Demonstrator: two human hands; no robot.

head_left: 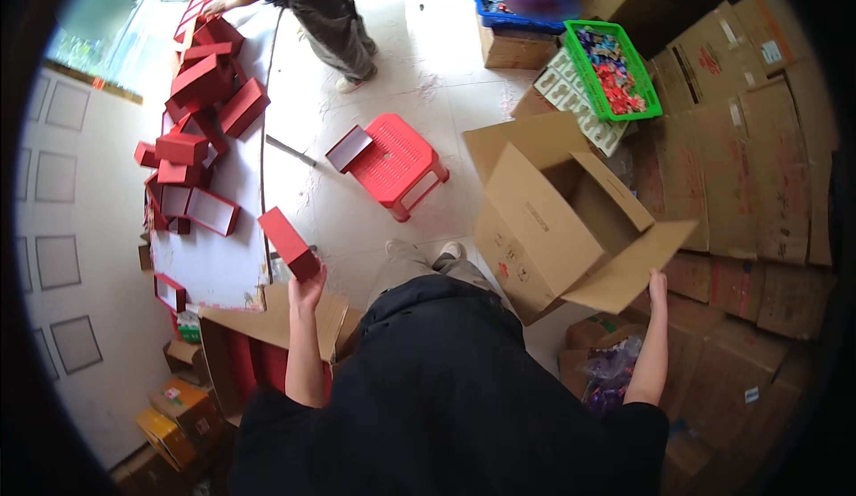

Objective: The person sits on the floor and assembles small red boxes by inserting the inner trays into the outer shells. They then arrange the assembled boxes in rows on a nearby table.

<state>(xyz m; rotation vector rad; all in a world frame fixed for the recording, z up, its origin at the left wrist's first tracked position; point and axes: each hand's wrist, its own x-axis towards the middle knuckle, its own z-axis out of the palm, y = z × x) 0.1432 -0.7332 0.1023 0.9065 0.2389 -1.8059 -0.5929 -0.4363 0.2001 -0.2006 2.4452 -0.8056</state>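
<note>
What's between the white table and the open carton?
Head view: a red plastic stool, a pale-lined red box at its left edge, a gray bar nearer the table than the carton; floor around them.

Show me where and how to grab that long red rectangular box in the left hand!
The long red rectangular box is probably best pinched across its free far end, coming from ahead and left. The bare left hand has the near end, while the straight-sided box points forward-left, leaving that far end uncovered.
</note>
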